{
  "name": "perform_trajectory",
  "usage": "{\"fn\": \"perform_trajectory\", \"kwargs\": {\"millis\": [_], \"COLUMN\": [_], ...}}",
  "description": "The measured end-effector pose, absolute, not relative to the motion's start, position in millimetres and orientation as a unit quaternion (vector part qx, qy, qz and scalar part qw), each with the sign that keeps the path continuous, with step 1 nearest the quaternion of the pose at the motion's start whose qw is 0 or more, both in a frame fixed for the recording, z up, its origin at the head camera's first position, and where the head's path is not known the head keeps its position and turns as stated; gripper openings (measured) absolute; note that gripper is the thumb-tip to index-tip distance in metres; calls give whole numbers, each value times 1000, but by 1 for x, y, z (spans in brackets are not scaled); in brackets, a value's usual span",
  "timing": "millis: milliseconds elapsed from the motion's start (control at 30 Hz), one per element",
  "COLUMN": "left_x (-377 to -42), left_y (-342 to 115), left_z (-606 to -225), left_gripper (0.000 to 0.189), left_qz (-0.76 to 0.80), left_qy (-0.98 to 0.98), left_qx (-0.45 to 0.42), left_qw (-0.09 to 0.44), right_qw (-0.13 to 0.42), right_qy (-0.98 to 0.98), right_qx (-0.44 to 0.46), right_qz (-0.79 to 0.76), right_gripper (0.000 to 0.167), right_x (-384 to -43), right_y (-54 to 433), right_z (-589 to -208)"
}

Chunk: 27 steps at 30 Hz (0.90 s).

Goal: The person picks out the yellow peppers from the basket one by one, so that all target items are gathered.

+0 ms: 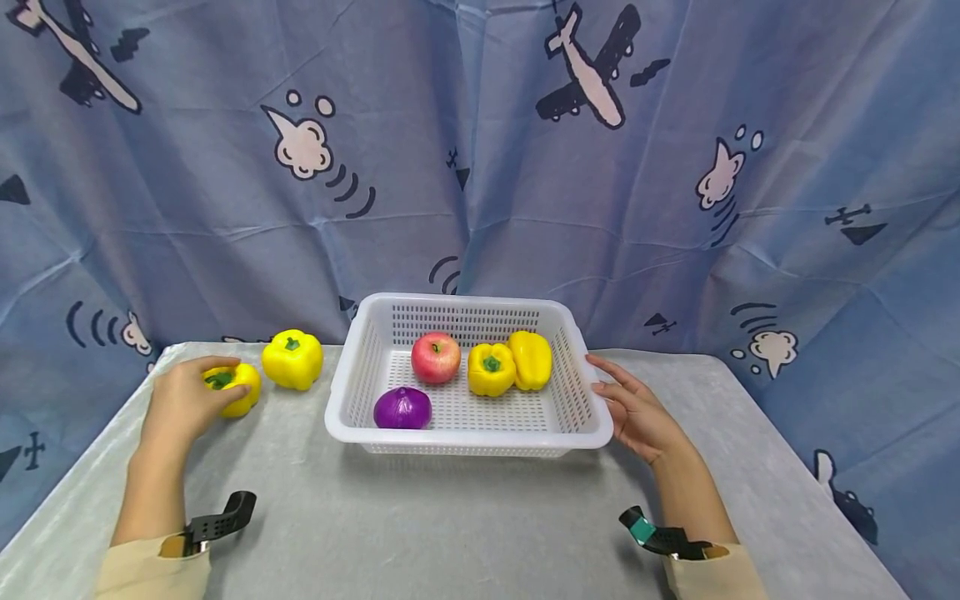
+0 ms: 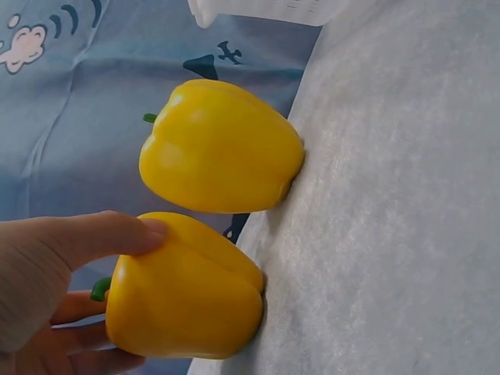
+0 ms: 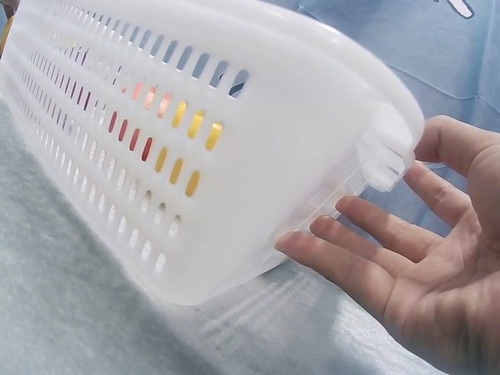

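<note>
My left hand (image 1: 182, 398) has its thumb on one side of a yellow bell pepper (image 1: 238, 404) and its fingers round the other. That pepper stands on the table, stem up. Just behind and to its right is a second yellow bell pepper (image 1: 292, 359), which the hand does not touch. At the right end of a white plastic basket (image 1: 480, 439), my right hand (image 1: 637, 412) has its fingers extended against the wall and rim. Inside the basket lie a red apple (image 1: 436, 358), a purple onion (image 1: 402, 408) and two yellow bell peppers (image 1: 491, 370).
A pale cloth covers the table (image 1: 450, 525). Behind it hangs a blue curtain (image 1: 420, 150) printed with planes and clouds, close to the basket's far side. Each wrist wears a black strap mount (image 1: 221, 518).
</note>
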<state>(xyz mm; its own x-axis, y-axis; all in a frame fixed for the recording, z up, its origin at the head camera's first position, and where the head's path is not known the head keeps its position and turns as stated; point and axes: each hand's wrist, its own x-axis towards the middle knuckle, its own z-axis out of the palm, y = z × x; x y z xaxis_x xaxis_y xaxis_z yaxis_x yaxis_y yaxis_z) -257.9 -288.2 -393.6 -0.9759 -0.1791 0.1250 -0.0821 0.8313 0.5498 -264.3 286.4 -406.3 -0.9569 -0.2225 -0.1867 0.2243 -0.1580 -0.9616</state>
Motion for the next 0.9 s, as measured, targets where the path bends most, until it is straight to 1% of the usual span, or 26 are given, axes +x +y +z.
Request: {"fn": "perform_trajectory", "kwargs": {"millis": [167,400,633,767,900], "left_x": [-258,-261,-262,-262,-262], "left_y": [-290,-290,-290,-288,-287], "left_z": [-396,-400,-400,-398,-395], "left_gripper": [55,51,52,52,52], "left_qz": [-287,-292,-295,-299,-302], "left_qy": [-951,-949,-949,-946,-943], "left_qx": [73,57,64,69,74], "left_qw": [85,103,95,103,117], "right_qw": [147,146,145,145,145], "right_qy": [633,633,635,635,635], "right_qx": [3,0,-7,-7,-6], "right_qz": [-760,-760,-759,-759,-758], "right_gripper": [64,62,63,65,63], "right_x": [-264,-264,-263,-263,-263], "right_y": [286,287,287,287,287], "right_z": [-406,-407,-406,-406,-407]}}
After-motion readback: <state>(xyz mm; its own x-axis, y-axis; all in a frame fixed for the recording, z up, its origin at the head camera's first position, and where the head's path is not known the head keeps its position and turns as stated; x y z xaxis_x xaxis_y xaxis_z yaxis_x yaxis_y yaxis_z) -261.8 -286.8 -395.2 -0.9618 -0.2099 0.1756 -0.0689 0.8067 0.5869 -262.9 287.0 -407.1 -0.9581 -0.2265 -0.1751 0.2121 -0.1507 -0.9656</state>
